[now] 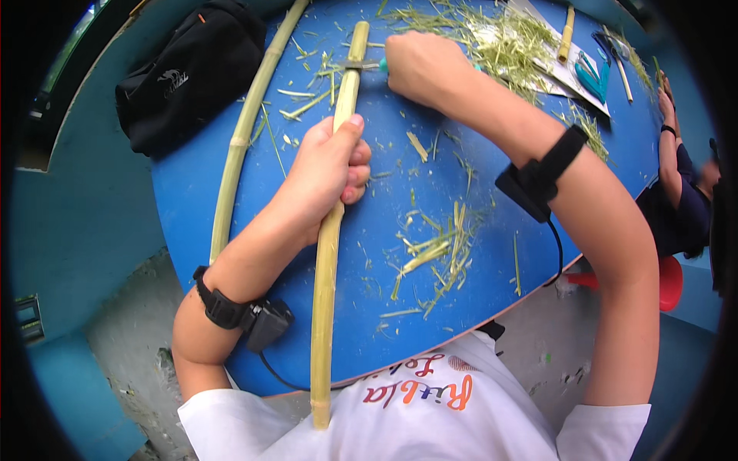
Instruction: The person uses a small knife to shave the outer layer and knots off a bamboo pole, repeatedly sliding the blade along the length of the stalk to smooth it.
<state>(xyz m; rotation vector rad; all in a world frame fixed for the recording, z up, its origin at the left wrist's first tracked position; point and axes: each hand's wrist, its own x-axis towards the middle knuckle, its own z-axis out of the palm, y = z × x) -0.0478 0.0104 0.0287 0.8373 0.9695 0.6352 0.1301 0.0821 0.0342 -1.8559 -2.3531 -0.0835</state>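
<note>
My left hand [327, 165] is wrapped round a long, pale green bamboo stick [326, 284] at about its upper third. The stick runs from the far side of the blue table to my white shirt, where its near end rests or almost rests. My right hand [423, 67] is closed on a knife [363, 66], whose teal handle is mostly hidden in the fist. Its blade lies across the stick, above my left hand and close to the far end. Left of my left arm lies a second, longer bamboo pole [240, 142].
Thin green shavings [442, 250] lie scattered on the blue table [377, 346], with a bigger heap [515, 58] at the far right. A black bag [192, 77] is at the far left. A teal-handled tool [592, 81] lies far right. Another person [676, 177] sits beyond.
</note>
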